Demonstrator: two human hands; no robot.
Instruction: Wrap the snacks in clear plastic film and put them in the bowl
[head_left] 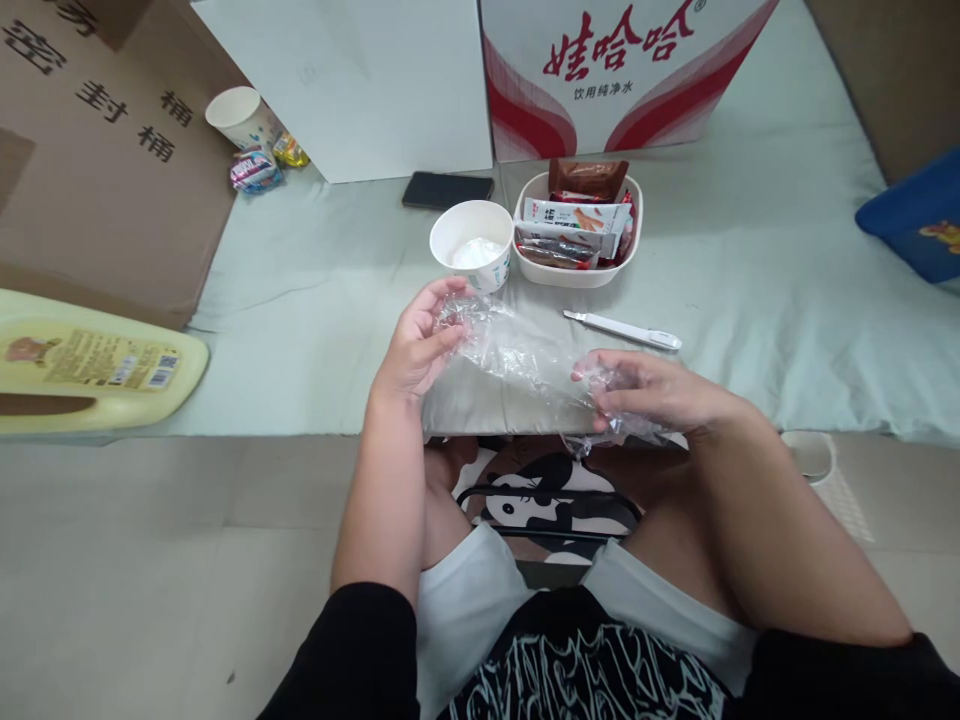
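Note:
A crumpled sheet of clear plastic film [517, 350] stretches between my two hands over the table's front edge. My left hand [421, 340] pinches its left end, just in front of a white paper cup [491, 270] with something white inside. The other end is gripped by my right hand [645, 388], and some film hangs below it past the edge. A white utility knife [626, 328] lies just beyond my right hand. Behind it stands a white plastic tub [577, 276] filled with several wrapped snacks [574, 215].
A black phone [448, 190] lies before a white box [405, 90] and a red-and-white carton [630, 80]. Far left are a brown carton [97, 190], another paper cup [238, 115], small wrapped packets [256, 170] and a yellow jug [150, 365]. A blue object [911, 215] is at right.

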